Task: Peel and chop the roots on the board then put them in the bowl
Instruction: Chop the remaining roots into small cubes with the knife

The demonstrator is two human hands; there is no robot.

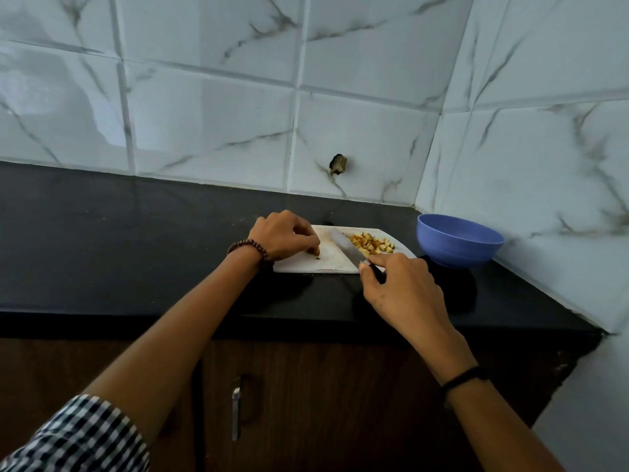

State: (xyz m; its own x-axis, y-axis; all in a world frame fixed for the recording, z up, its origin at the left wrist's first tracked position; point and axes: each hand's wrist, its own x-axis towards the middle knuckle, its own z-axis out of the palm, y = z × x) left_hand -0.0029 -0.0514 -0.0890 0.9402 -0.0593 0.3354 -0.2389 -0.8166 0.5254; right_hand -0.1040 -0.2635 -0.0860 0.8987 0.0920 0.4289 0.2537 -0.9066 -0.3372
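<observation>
I see the white board (323, 265) lying on the black counter (136, 240), close to the corner where the marbled wall tiles (211, 114) meet. The left hand (284, 235) sits over the board's left part, knuckles up and fingers curled down. Its fingertips pinch a small brownish root piece (315, 251) against the board (too small for me to say whether it is peeled).

The right hand (398, 284) grips the knife (347, 248) by its handle, fingers wrapped round it and the forefinger laid straight along the top. The blade slants across the middle of the board, just right of the left fingertips. Beyond the blade, on the board's far right part, lies the pile of yellow diced root (372, 243), touching or nearly touching the steel.

The blue bowl (459, 240) stands upright on the counter just right of the board, apart from it. From this angle I cannot tell what it holds.

A bead bracelet (245, 247) circles the left wrist, a dark band (464, 378) the right, and a checked sleeve (85, 437) shows at the lower left. Below the counter is a dark wooden cabinet (306, 403) with a metal handle (236, 410).
</observation>
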